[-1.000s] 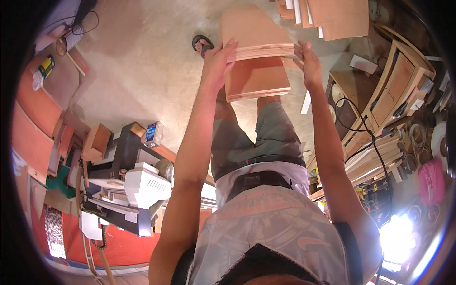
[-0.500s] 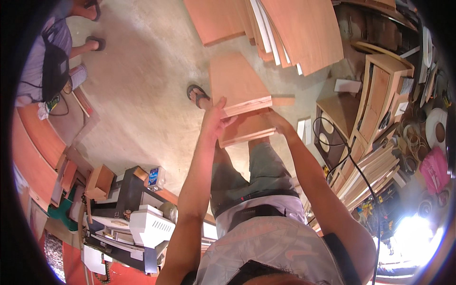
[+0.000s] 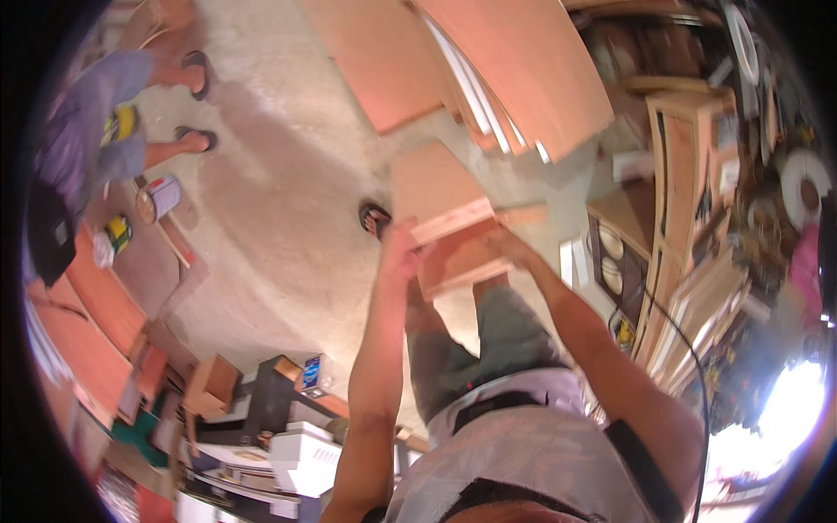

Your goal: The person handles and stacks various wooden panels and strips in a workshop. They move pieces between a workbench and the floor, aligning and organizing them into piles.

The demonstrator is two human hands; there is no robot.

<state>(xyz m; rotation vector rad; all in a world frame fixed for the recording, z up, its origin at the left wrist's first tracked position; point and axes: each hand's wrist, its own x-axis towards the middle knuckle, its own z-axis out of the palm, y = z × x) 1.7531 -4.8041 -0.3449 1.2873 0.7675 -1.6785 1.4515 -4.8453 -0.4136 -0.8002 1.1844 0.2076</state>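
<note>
In front of my thighs I hold a small stack of plywood boards (image 3: pixel 440 187), brown on the face with pale layered edges. A lower brown board (image 3: pixel 464 253) shows below the upper one, with a gap between their near edges. My left hand (image 3: pixel 401 253) is closed on the stack's left side, thumb over the edge. My right hand (image 3: pixel 513 247) grips the right side near the lower board, its fingers partly hidden and blurred. Whether the pieces are joined cannot be told.
Large plywood sheets (image 3: pixel 523 70) lie ahead, with white-edged strips among them. A wooden cabinet (image 3: pixel 676 192), a black cable (image 3: pixel 689 327) and stacked timber (image 3: pixel 697 318) stand at right. Another person's sandalled foot (image 3: pixel 199 74) is at far left, near a paint can (image 3: pixel 159 199). Boxes (image 3: pixel 212 383) crowd the lower left.
The whole view has shifted, so floor items appear lower and blurred. Both hands keep the boards in about the same hold. More of the other person shows at left.
</note>
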